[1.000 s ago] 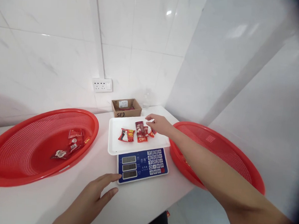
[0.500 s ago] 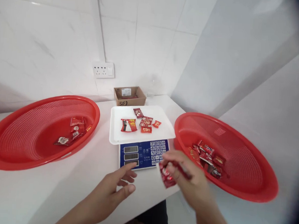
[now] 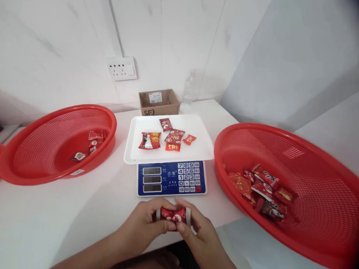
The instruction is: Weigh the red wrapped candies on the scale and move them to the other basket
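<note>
White counter under us — our left hand (image 3: pixel 146 225) and right hand (image 3: pixel 198 232) pinch one red packet (image 3: pixel 173 214) at 6 o'clock of the scale (image 3: pixel 171 182), its long axis running 9 to 3.

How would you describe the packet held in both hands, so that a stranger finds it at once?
Start at the blue scale in the middle of the white counter. Just in front of it, the left hand and right hand meet around one small red packet. It alone is off the tray and outside both baskets.
</note>
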`<state>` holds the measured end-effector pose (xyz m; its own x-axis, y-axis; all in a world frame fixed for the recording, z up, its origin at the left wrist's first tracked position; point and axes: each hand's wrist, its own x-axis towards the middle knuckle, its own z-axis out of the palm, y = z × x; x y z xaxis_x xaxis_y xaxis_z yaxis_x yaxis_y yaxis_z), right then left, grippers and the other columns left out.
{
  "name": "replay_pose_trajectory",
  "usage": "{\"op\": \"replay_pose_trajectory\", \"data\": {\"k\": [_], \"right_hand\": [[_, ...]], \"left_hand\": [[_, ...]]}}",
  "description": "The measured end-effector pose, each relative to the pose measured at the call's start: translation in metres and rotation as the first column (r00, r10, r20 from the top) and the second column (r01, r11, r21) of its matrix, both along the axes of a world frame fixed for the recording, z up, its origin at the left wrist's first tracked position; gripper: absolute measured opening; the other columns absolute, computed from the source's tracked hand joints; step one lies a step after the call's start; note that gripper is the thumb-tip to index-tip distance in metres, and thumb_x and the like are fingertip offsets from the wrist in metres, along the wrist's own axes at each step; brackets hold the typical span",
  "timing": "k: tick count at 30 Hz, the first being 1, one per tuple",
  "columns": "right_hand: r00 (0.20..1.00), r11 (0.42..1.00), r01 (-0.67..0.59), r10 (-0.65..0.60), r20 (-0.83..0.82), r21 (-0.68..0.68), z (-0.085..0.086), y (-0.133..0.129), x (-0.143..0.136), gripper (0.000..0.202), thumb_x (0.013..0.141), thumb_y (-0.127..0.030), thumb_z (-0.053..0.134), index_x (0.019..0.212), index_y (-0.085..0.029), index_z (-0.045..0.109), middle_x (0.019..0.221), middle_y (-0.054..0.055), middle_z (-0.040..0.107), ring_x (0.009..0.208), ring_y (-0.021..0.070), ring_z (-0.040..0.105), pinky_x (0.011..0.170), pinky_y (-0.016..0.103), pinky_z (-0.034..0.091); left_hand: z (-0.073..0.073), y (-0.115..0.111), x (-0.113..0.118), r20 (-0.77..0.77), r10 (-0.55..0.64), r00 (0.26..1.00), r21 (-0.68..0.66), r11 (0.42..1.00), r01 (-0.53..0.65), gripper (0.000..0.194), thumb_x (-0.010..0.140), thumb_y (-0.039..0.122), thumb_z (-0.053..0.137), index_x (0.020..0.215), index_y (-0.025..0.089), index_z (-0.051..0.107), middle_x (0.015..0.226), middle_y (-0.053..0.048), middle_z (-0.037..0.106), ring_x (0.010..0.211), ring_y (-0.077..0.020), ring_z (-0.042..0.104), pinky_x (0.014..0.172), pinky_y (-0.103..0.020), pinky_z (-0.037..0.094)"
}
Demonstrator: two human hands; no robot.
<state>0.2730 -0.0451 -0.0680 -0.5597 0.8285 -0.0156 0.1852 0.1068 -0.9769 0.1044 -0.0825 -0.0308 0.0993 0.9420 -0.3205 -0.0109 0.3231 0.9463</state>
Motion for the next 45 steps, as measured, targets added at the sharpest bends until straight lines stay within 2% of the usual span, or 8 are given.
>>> {"op": "replay_pose_trajectory", "data": {"k": [6,10,17,20,26,35,39,45], "right_hand": [[0.998,0.999,-0.012,0.009,0.054,0.047,-0.002,0.011,0.015,0.03,0.085,-0.037,0.048,0.108,-0.022,0.061,0.102,0.007,0.069,0.092,0.019,0.065,0.079,0.027,0.051],[0.994,0.994,0.108,-0.108,0.003,0.018,-0.009,0.011,0.023,0.029,0.083,-0.039,0.05,0.105,-0.024,0.062,0.098,0.005,0.071,0.089,0.0182,0.066,0.076,0.025,0.051],[0.954,0.934,0.294,-0.301,-0.004,-0.204,-0.021,0.0,0.022,0.039,0.076,-0.053,0.055,0.097,-0.021,0.064,0.073,0.002,0.069,0.064,0.0162,0.061,0.06,0.025,0.048],[0.947,0.932,0.316,-0.322,-0.007,-0.18,-0.027,-0.005,0.019,0.041,0.074,-0.055,0.056,0.095,-0.021,0.065,0.072,0.002,0.068,0.063,0.0166,0.059,0.061,0.026,0.047],[0.934,0.928,0.352,-0.356,-0.013,-0.119,-0.035,-0.011,0.014,0.041,0.074,-0.056,0.055,0.094,-0.022,0.065,0.073,0.003,0.068,0.063,0.0174,0.058,0.06,0.027,0.046],[0.909,0.903,0.406,-0.415,-0.042,-0.139,-0.029,-0.018,-0.009,0.043,0.073,-0.056,0.056,0.095,-0.02,0.066,0.074,0.004,0.067,0.064,0.0175,0.058,0.061,0.028,0.047],[0.934,0.93,0.35,-0.355,-0.029,-0.11,-0.022,-0.019,-0.011,0.041,0.076,-0.053,0.056,0.098,-0.02,0.066,0.079,0.005,0.069,0.069,0.0189,0.061,0.064,0.029,0.048],[0.935,0.932,0.353,-0.352,0.037,-0.081,-0.021,-0.019,-0.007,0.04,0.077,-0.05,0.055,0.1,-0.02,0.066,0.078,0.005,0.069,0.068,0.0185,0.06,0.065,0.03,0.049]], "left_hand": [[0.008,0.01,0.011,-0.393,-0.147,0.908,0.074,0.979,0.19,0.023,0.078,0.029,0.063,0.1,0.021,0.062,0.093,-0.001,0.069,0.077,-0.0139,0.059,0.071,-0.024,0.045],[0.018,0.022,0.004,-0.553,-0.248,0.796,0.194,0.89,0.412,0.03,0.084,0.032,0.056,0.113,0.025,0.057,0.107,-0.002,0.066,0.092,-0.0156,0.06,0.082,-0.026,0.046],[0.062,0.078,-0.068,-0.927,0.143,0.348,0.299,0.841,0.451,0.036,0.088,0.038,0.044,0.12,0.022,0.052,0.12,-0.009,0.057,0.112,-0.0242,0.049,0.095,-0.04,0.04],[0.068,0.108,-0.097,-0.97,0.123,0.209,0.207,0.868,0.45,0.039,0.087,0.04,0.043,0.118,0.019,0.054,0.116,-0.011,0.057,0.109,-0.028,0.049,0.091,-0.042,0.041],[0.057,0.154,-0.11,-0.969,0.071,0.235,0.183,0.848,0.498,0.036,0.086,0.039,0.043,0.111,0.018,0.057,0.105,-0.009,0.058,0.089,-0.0204,0.058,0.079,-0.031,0.046],[0.044,0.212,-0.053,-0.978,0.028,0.208,0.158,0.747,0.646,0.075,0.077,0.069,0.04,0.136,0.022,0.036,0.144,-0.016,0.03,0.129,-0.0362,0.027,0.102,-0.053,0.022],[0.035,0.216,-0.043,-0.984,-0.047,0.17,0.092,0.684,0.723,0.065,0.078,0.067,0.04,0.129,0.029,0.046,0.137,-0.013,0.042,0.125,-0.0378,0.034,0.098,-0.061,0.02],[0.035,0.201,-0.07,-0.979,-0.01,0.205,0.147,0.661,0.736,0.045,0.09,0.047,0.033,0.121,0.022,0.054,0.135,-0.012,0.044,0.121,-0.0289,0.043,0.099,-0.043,0.03]]}}
